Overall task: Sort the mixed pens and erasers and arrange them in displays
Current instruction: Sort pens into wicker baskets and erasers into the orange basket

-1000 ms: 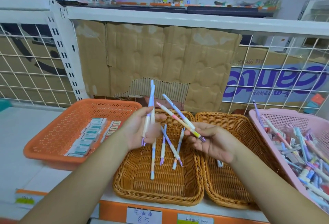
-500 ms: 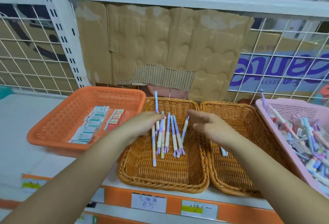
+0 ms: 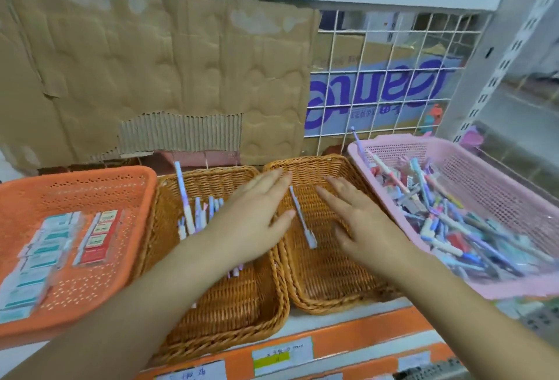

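Two wicker baskets stand side by side on the shelf. The left wicker basket (image 3: pixel 211 313) holds several pastel pens (image 3: pixel 193 213), partly hidden by my left arm. The right wicker basket (image 3: pixel 329 286) holds one pen (image 3: pixel 302 221). My left hand (image 3: pixel 254 216) hovers over the seam between the baskets, fingers straight, holding nothing. Over the right basket my right hand (image 3: pixel 360 228) is spread flat and empty. At the far right a pink plastic basket (image 3: pixel 423 150) is full of mixed pens and erasers (image 3: pixel 459 228). An orange plastic basket (image 3: pixel 90 186) on the left holds boxed erasers (image 3: pixel 60 246).
A torn cardboard sheet (image 3: pixel 151 71) and a white wire grid (image 3: pixel 393 77) back the shelf. A white upright post (image 3: pixel 496 62) stands at the right. Price labels (image 3: pixel 281 358) sit on the orange shelf edge below the baskets.
Both hands let the pens go into the left wicker basket, then moved right over the right wicker basket with fingers spread. The view swung right.
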